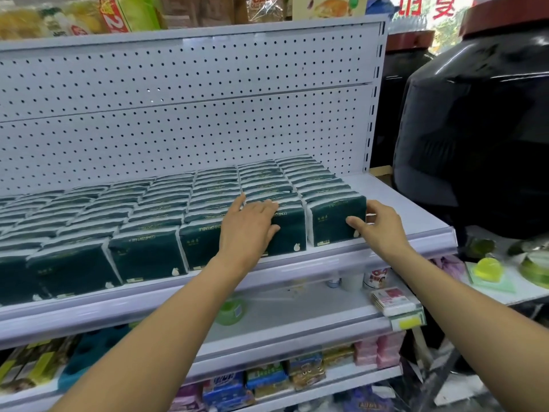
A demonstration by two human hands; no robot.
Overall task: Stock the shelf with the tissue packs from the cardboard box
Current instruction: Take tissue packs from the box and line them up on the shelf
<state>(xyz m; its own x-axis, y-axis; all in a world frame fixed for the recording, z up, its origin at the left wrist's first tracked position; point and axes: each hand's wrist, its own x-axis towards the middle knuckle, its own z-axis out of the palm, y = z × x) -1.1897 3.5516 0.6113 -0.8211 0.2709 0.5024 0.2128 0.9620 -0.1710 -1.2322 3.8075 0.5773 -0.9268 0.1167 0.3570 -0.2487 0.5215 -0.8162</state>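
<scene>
Dark green tissue packs [148, 251] stand upright in several rows that fill the white shelf [401, 203] from the left edge nearly to its right end. My left hand [248, 230] lies flat with fingers spread on the front pack of the second row from the right. My right hand [377, 227] grips the right side of the front pack of the rightmost row [332, 218], thumb on its face and fingers behind its edge. No cardboard box is in view.
A white pegboard [184, 108] backs the shelf. A strip of bare shelf lies right of the last row. Lower shelves hold a green tape roll [230, 312], small cans [375, 278] and packaged goods. Large dark jars [475, 129] stand to the right.
</scene>
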